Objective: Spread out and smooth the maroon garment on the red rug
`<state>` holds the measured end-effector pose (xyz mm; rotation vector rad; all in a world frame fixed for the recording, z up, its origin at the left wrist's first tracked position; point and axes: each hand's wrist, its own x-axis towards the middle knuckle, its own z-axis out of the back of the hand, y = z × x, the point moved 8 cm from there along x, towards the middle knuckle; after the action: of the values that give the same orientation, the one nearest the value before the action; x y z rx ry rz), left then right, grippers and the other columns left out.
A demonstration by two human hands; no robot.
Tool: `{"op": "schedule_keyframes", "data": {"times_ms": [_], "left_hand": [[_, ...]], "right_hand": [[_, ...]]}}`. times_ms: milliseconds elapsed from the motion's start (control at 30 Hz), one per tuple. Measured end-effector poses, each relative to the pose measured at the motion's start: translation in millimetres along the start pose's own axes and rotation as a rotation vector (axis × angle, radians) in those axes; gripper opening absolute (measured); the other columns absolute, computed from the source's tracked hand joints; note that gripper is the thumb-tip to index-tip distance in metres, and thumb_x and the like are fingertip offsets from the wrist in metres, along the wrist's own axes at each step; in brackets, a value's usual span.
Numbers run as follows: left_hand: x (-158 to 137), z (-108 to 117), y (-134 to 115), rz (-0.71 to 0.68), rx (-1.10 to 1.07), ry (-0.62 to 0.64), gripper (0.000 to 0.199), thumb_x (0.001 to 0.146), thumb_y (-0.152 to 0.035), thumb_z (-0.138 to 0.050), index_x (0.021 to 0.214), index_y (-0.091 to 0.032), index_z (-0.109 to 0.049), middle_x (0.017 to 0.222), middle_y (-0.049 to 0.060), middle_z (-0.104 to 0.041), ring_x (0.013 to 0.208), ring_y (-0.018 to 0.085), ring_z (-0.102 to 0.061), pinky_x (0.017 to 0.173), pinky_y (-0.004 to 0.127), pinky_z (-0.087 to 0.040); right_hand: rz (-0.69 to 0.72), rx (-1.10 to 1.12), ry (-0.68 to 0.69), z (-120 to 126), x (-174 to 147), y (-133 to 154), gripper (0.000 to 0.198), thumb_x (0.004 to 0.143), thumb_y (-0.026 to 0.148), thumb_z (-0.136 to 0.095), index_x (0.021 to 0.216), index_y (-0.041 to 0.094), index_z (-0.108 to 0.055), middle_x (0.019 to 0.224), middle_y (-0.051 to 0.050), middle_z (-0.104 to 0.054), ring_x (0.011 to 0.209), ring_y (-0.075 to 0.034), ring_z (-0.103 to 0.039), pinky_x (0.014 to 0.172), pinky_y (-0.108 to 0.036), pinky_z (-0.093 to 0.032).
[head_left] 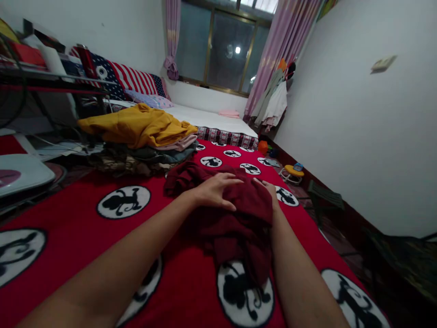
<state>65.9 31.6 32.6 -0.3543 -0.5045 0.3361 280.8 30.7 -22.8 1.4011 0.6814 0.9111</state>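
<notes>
A dark maroon garment [235,223] lies crumpled on a red blanket [85,228] printed with black-and-white monkey circles. My left hand [216,190] rests flat on top of the garment, fingers spread and pointing right. At the garment's far right edge my right hand [268,189] is partly tucked under the fabric; only its back and some fingers show, so its grip is unclear.
A pile of clothes topped by a yellow garment [139,125] sits beyond on the left. A white-sheeted bed [208,117] lies under the window. A shelf [44,75] stands left, a small yellow toy [293,172] and folding stool [324,196] on the floor right.
</notes>
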Motion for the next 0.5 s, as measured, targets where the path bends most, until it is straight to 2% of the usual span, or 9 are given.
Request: {"op": "schedule_keyframes", "data": {"times_ms": [67, 100, 200, 300, 367, 400, 467, 500], "left_hand": [[4.7, -22.2, -29.7, -0.066, 0.003, 0.064, 0.092, 0.063, -0.047, -0.08, 0.145, -0.029, -0.041, 0.144, 0.013, -0.043, 0.126, 0.032, -0.048, 0.101, 0.04, -0.043], [6.0, -30.8, -38.8, -0.059, 0.037, 0.079, 0.093, 0.064, -0.045, -0.081, 0.145, -0.029, -0.04, 0.14, 0.014, -0.047, 0.121, 0.033, -0.052, 0.096, 0.04, -0.046], [9.2, -42.3, -43.7, 0.031, 0.09, 0.073, 0.065, 0.069, -0.03, -0.077, 0.131, -0.026, -0.055, 0.114, 0.011, -0.063, 0.099, 0.027, -0.063, 0.082, 0.035, -0.05], [12.9, -29.3, -21.1, 0.11, -0.186, 0.011, 0.04, 0.067, -0.024, -0.077, 0.105, -0.022, -0.067, 0.089, 0.004, -0.069, 0.079, 0.02, -0.065, 0.068, 0.028, -0.05], [10.7, -1.5, 16.3, 0.244, -0.467, -0.158, 0.036, 0.067, -0.031, -0.078, 0.099, -0.018, -0.067, 0.082, 0.003, -0.069, 0.071, 0.019, -0.065, 0.06, 0.026, -0.05], [4.5, 17.7, 41.8, 0.341, -0.587, -0.306, 0.036, 0.069, -0.036, -0.076, 0.099, -0.018, -0.066, 0.082, 0.003, -0.069, 0.071, 0.019, -0.065, 0.058, 0.026, -0.051], [-22.2, 61.3, 94.9, 0.519, -0.7, -0.702, 0.036, 0.078, -0.045, -0.067, 0.104, -0.019, -0.063, 0.094, 0.005, -0.07, 0.081, 0.02, -0.066, 0.064, 0.029, -0.055], [-39.6, 80.9, 116.9, 0.587, -0.676, -0.882, 0.036, 0.083, -0.046, -0.062, 0.108, -0.021, -0.061, 0.101, 0.006, -0.069, 0.089, 0.021, -0.066, 0.069, 0.031, -0.057]], "right_hand": [[-0.013, 0.056, 0.032, -2.4, 1.3, -2.8, 0.049, 0.049, 0.056, -0.078, 0.075, 0.015, -0.068, 0.063, -0.002, -0.07, 0.059, -0.019, -0.062, 0.058, -0.031, -0.049], [-0.009, 0.072, 0.049, -3.8, 2.1, -3.4, 0.05, 0.049, 0.057, -0.078, 0.075, 0.016, -0.067, 0.062, -0.001, -0.069, 0.058, -0.018, -0.062, 0.057, -0.031, -0.049], [0.017, 0.082, 0.085, -10.2, 2.5, -2.9, 0.048, 0.048, 0.057, -0.078, 0.073, 0.018, -0.066, 0.062, 0.0, -0.069, 0.056, -0.016, -0.061, 0.054, -0.029, -0.048], [0.054, 0.172, 0.093, -16.2, -2.0, 2.2, 0.045, 0.055, 0.055, -0.076, 0.08, 0.019, -0.067, 0.074, -0.003, -0.073, 0.059, -0.015, -0.063, 0.053, -0.026, -0.048], [0.088, 0.256, 0.059, -15.7, -5.9, 7.1, 0.044, 0.061, 0.053, -0.074, 0.087, 0.019, -0.066, 0.086, -0.005, -0.074, 0.06, -0.013, -0.063, 0.054, -0.024, -0.048], [0.105, 0.276, 0.025, -13.6, -7.7, 9.3, 0.044, 0.063, 0.053, -0.073, 0.089, 0.019, -0.066, 0.09, -0.005, -0.074, 0.06, -0.012, -0.063, 0.054, -0.024, -0.048], [0.155, 0.258, -0.056, -8.4, -10.6, 13.9, 0.043, 0.066, 0.054, -0.07, 0.09, 0.018, -0.065, 0.092, -0.005, -0.073, 0.061, -0.012, -0.062, 0.055, -0.024, -0.048], [0.188, 0.226, -0.088, -7.0, -11.8, 16.7, 0.043, 0.068, 0.055, -0.068, 0.09, 0.018, -0.066, 0.092, -0.006, -0.073, 0.062, -0.013, -0.062, 0.057, -0.024, -0.049]]}}
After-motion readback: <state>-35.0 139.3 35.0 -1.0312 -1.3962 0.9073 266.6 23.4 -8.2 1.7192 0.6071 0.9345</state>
